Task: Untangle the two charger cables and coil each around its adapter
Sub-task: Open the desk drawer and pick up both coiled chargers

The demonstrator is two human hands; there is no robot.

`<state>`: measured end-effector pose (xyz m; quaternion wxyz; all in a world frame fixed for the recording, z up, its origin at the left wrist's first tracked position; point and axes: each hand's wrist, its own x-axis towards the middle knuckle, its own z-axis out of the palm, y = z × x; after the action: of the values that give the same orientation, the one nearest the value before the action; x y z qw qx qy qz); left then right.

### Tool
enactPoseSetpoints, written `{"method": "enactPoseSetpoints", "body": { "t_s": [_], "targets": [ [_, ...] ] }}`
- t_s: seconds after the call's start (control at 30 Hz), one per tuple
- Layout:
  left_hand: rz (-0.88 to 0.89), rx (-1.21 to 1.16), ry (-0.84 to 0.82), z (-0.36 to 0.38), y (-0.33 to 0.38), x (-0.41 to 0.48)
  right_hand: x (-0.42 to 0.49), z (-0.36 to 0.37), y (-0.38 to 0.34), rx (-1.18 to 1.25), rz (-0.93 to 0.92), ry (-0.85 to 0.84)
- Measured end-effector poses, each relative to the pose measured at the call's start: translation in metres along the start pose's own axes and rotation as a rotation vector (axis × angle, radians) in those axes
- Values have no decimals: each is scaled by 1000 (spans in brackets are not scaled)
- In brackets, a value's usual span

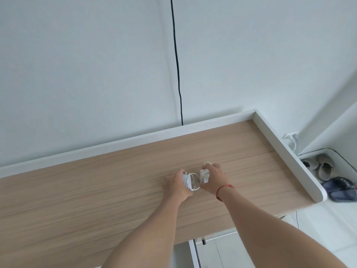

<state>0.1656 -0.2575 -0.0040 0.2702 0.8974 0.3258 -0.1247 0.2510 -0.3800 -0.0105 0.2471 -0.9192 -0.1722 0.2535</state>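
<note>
Both hands meet at the middle of the wooden desk (96,190). My left hand (176,185) grips a bundle of white cable loops (190,180), whose adapter I cannot see. My right hand (214,179), with a red string on its wrist, holds a white adapter with cable wound on it (204,175); a small white loop (207,163) sticks out above its fingers. The two bundles sit side by side, nearly touching. Whether a strand still joins them is too small to tell.
A white raised rim (125,144) runs along the desk's back and right side. A black cord (176,60) hangs down the white wall behind. To the right, on the floor, lie slippers (340,188) and a white plug with cable (291,140).
</note>
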Motion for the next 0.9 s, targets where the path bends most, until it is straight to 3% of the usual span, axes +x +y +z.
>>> {"method": "enactPoseSetpoints", "body": {
  "t_s": [0.23,0.5,0.7,0.9],
  "targets": [
    [8,-78,63,0,-12,1,8,10,-10,-63,44,27],
    [-64,-133,122,-20,-71,-56,-56,38,-48,154,12,33],
    [-124,-294,200,-27,-148,-145,-147,88,-90,324,-46,-180],
    [-205,-382,33,-6,-232,-224,-211,161,-77,304,14,-294]
  ]
}}
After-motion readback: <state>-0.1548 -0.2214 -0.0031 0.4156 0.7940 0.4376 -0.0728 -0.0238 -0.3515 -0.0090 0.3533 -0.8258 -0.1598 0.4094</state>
